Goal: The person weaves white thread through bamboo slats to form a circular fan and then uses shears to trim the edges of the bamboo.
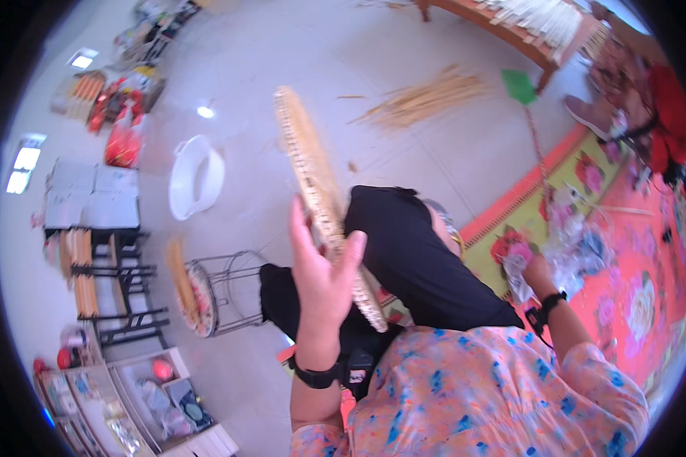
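My left hand (324, 278) grips a long, flat woven straw piece (312, 175), seen nearly edge-on and raised in front of my lap. A row of stitch-like bumps runs down its pale edge. The thumb presses one side while the fingers are spread along the other. Out to the right, my right hand (540, 278) is closed on a crinkled clear plastic bag (515, 276) over the flowered pink mat (625, 266). Its fingertips are partly hidden in the plastic. More clear plastic packaging (575, 247) lies just beyond that hand.
Loose straw (427, 95) lies on the tiled floor ahead. A white tub (197, 179) and a wire-legged stool (198, 301) with straw on it stand left. A green fly swatter (520, 87) leans near the mat. Another person's shoe (587, 114) shows far right, beside a wooden bench (503, 30).
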Tool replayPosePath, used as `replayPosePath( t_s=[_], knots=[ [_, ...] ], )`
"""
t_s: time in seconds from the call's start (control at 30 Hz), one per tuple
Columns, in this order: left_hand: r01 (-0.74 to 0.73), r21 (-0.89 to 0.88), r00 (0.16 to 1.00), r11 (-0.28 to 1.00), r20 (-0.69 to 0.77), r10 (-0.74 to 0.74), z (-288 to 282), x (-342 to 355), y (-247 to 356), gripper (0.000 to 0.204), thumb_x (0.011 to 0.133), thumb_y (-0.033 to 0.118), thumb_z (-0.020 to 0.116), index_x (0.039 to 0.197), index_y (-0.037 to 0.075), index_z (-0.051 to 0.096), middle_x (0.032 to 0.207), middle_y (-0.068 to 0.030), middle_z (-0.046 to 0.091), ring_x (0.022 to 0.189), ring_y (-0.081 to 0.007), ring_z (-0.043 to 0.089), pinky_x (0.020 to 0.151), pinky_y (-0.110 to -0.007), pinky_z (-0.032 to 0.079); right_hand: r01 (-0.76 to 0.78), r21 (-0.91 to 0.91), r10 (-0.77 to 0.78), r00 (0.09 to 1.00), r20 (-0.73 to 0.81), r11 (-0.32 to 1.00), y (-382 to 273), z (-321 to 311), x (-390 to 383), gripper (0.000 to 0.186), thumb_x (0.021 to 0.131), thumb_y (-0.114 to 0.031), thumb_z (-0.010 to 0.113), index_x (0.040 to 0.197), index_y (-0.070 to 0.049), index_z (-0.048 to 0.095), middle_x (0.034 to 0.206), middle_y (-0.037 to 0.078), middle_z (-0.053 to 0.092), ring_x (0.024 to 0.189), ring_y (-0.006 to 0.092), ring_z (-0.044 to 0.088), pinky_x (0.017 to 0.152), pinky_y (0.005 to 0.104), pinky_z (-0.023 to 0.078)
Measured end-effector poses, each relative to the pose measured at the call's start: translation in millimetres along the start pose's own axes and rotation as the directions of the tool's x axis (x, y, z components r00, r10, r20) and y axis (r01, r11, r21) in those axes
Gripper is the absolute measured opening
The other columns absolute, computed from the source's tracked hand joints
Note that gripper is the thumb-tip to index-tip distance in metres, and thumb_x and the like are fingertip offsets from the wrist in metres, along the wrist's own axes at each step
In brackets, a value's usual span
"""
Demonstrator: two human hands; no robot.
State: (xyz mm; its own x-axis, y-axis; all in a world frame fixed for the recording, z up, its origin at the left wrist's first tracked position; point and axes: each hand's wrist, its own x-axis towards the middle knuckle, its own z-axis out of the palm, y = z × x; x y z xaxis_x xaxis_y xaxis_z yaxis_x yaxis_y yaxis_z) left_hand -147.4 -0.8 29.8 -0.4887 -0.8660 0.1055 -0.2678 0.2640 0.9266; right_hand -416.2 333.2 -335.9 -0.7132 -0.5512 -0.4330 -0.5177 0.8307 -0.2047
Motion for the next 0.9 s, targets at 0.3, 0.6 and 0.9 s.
replayPosePath(
  t_s=[0.3,0.6,0.9],
  knots=[
    [-0.049,0.094,0.985,0.994,-0.158,0.064,12,8,-24,0.062,0.09,-0.001,0.059,0.145,-0.006,0.031,0.132,-0.0179,0.054,0.117,-0.0223,0.056,0.103,-0.034,0.041,-0.154,0.247,0.188,0.975,-0.117,0.957,-9,-24,-12,0.025,0.075,-0.025,0.072,0.085,-0.002,0.072,0.116,0.023,0.062,0.103,0.0407,0.062,0.095,0.047,0.049],
    [-0.094,0.077,0.988,0.993,-0.119,0.103,-37,30,-21,0.066,0.08,-0.012,0.054,0.144,-0.006,0.037,0.133,-0.016,0.056,0.12,-0.0203,0.056,0.104,-0.032,0.042,0.116,0.391,0.025,0.94,-0.339,0.913,-86,-84,39,0.039,0.079,-0.014,0.07,0.115,-0.002,0.059,0.13,0.028,0.052,0.127,0.0434,0.045,0.104,0.047,0.041],
    [-0.102,0.046,0.994,0.994,-0.021,0.103,-133,23,-8,0.065,0.081,-0.01,0.059,0.142,-0.008,0.039,0.13,-0.0138,0.059,0.117,-0.0169,0.057,0.102,-0.03,0.043,0.39,0.525,0.033,0.779,-0.627,0.756,-193,-212,38,0.045,0.082,-0.009,0.069,0.124,-0.008,0.054,0.142,0.017,0.045,0.126,0.0331,0.048,0.095,0.0387,0.048]
  ],
)
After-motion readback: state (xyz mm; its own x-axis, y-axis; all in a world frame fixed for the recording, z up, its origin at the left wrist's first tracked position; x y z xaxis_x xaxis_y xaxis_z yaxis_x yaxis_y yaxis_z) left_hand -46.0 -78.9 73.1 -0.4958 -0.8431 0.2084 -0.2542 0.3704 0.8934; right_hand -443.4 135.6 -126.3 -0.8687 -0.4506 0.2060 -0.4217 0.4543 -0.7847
